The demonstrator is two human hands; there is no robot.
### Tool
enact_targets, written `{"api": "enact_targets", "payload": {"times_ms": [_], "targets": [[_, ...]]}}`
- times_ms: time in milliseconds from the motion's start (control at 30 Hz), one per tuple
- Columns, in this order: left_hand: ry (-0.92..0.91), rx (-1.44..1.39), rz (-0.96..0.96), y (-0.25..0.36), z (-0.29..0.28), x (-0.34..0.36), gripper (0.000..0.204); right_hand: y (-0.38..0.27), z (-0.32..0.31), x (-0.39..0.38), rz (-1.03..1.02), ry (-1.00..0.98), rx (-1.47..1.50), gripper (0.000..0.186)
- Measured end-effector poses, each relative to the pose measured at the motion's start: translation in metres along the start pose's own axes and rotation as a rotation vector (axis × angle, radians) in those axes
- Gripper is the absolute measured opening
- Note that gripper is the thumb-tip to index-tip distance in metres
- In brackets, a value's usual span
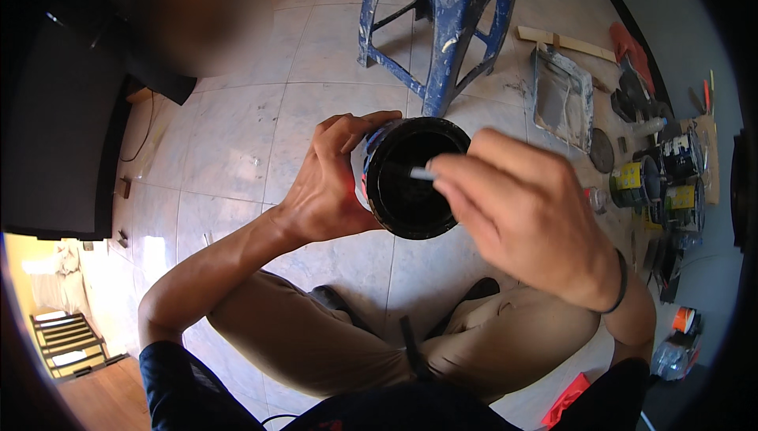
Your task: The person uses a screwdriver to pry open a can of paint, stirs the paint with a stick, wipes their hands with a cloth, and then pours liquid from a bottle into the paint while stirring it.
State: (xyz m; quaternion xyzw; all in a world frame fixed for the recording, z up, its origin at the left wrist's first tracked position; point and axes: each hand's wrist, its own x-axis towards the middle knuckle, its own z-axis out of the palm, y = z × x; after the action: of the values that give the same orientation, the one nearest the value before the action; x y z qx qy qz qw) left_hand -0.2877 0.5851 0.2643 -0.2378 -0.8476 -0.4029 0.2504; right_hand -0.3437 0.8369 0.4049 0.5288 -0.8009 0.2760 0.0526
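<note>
A round can (422,234) with a black rim and dark inside is held up over the floor, its open top facing me. My left hand (324,182) wraps round its left side, thumb below and fingers above. Over the can's right edge, my right hand (525,206) pinches a thin, pale stick-like tool (420,172) between thumb and fingers. The tool's tip points into the can's mouth; its lower part is lost in the dark and slightly blurred. How full the can is, I cannot tell.
Ahead stands a blue, paint-spattered plastic stool (446,44). To the right lie a used paint tray (588,103), a wooden strip (576,46) and several paint cans (628,182) along the wall. A red item (565,399) is near my right knee. Dark furniture (59,139) stands left.
</note>
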Motion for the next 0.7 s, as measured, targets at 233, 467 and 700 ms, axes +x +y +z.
{"api": "enact_targets", "payload": {"times_ms": [233,467,700], "targets": [[-0.118,0.126,0.001,-0.006,0.0,-0.002,0.122,-0.004,0.0,-0.029,0.172,-0.175,-0.223,0.01],[-0.231,0.123,-0.165,0.009,0.011,0.024,0.113,0.032,0.002,-0.028,0.021,-0.023,-0.131,0.011],[-0.221,0.063,-0.083,-0.005,0.03,0.008,0.123,0.026,-0.011,-0.048,0.062,-0.209,-0.006,0.01]]}}
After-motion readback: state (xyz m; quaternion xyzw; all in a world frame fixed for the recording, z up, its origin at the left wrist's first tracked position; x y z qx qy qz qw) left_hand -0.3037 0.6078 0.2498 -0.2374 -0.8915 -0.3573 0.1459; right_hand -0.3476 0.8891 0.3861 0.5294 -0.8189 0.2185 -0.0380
